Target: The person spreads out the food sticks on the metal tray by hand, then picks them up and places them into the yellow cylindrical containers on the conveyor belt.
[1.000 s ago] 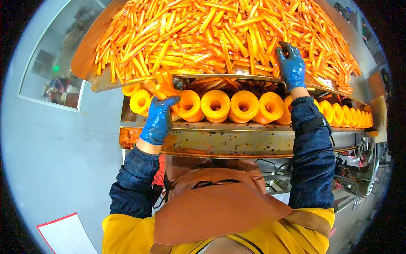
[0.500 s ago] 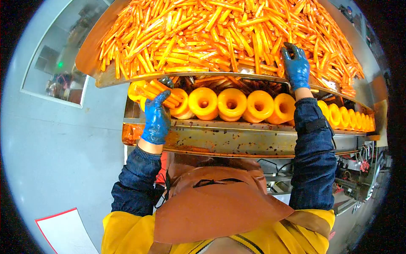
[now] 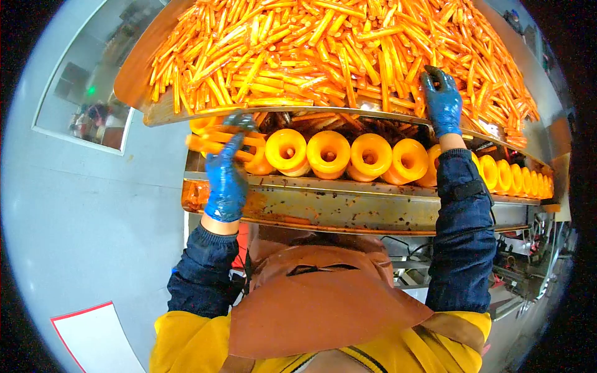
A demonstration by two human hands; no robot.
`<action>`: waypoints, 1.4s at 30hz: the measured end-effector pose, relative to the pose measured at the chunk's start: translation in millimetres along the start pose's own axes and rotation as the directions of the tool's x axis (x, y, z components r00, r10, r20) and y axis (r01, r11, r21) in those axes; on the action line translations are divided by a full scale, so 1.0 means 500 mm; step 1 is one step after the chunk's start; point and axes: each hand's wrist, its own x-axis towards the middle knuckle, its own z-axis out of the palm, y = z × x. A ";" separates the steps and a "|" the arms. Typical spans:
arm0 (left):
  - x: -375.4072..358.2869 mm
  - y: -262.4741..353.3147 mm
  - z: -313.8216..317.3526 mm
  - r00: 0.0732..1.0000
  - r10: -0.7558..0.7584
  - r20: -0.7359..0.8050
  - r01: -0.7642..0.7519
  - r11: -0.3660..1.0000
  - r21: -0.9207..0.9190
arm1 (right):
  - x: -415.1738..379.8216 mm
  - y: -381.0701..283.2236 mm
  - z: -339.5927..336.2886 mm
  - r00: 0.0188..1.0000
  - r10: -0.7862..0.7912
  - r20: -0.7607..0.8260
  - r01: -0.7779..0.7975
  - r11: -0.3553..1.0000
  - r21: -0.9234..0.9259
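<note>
My left hand (image 3: pixel 226 180), in a blue glove, is closed around a small bundle of orange food sticks (image 3: pixel 214 142). It holds them level over the left end of a row of yellow funnel-shaped cups (image 3: pixel 286 151). My right hand (image 3: pixel 443 105), also gloved in blue, rests at the front edge of a metal tray (image 3: pixel 298 112). Its fingers are bent but apart, close to a heap of glossy orange sticks (image 3: pixel 273 62), and I see nothing between them. Several cups have a stick end visible inside their mouths.
A metal ledge (image 3: pixel 348 202) with dark specks and orange residue runs below the cups. A brown apron (image 3: pixel 323 304) covers my front. On the left stands a grey wall (image 3: pixel 93 211) with a window (image 3: pixel 87 81). Machine parts (image 3: pixel 522 267) show at the lower right.
The row of cups has shifted to the right. The sticks in my left hand have turned from slanted to nearly level and moved left. My right hand has moved slightly right.
</note>
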 end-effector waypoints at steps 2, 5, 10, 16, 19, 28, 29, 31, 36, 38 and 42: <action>0.018 0.010 -0.029 0.983 0.174 0.056 -0.181 0.965 0.189 | -0.002 -0.001 -0.002 1.000 0.001 -0.007 -0.001 1.000 0.013; 0.043 -0.016 -0.078 0.981 -0.154 0.118 0.130 0.973 0.192 | -0.003 -0.002 -0.001 0.999 -0.023 -0.028 0.023 1.000 -0.015; 0.042 -0.018 -0.051 0.994 0.030 0.110 -0.045 0.989 0.138 | -0.002 0.009 0.005 1.000 -0.013 -0.016 0.012 0.999 -0.030; 0.076 -0.049 -0.081 0.979 0.201 0.035 -0.204 0.966 0.157 | -0.001 -0.004 -0.003 1.000 -0.006 -0.003 0.006 1.000 -0.020; 0.071 -0.024 -0.060 0.994 0.023 0.103 -0.048 0.966 0.252 | 0.000 0.004 0.004 1.000 0.014 -0.014 -0.014 1.000 0.013; 0.275 0.071 -0.083 0.722 -0.116 0.682 -0.691 -0.092 0.717 | -0.001 0.007 0.004 0.999 -0.025 -0.043 0.024 0.999 -0.033; 0.280 0.081 -0.078 0.724 -0.145 0.674 -0.687 -0.056 0.725 | -0.001 0.008 0.004 0.999 -0.015 -0.038 0.015 1.000 -0.009; 0.280 0.094 -0.077 0.669 -0.074 0.740 -0.730 0.120 0.672 | -0.001 0.011 0.005 0.998 -0.024 -0.051 0.024 1.000 0.000; 0.163 0.140 -0.071 0.965 0.053 0.257 -0.210 0.743 0.636 | -0.002 0.006 0.006 0.999 -0.001 -0.045 0.002 0.999 0.032; 0.143 0.110 -0.110 0.923 -0.188 0.335 -0.109 0.708 0.697 | 0.002 0.021 0.013 0.999 -0.026 -0.047 0.023 0.998 -0.053; 0.113 0.074 -0.105 0.753 -0.273 0.598 -0.432 0.480 0.763 | 0.000 0.018 0.012 0.999 -0.016 -0.049 0.016 1.000 -0.003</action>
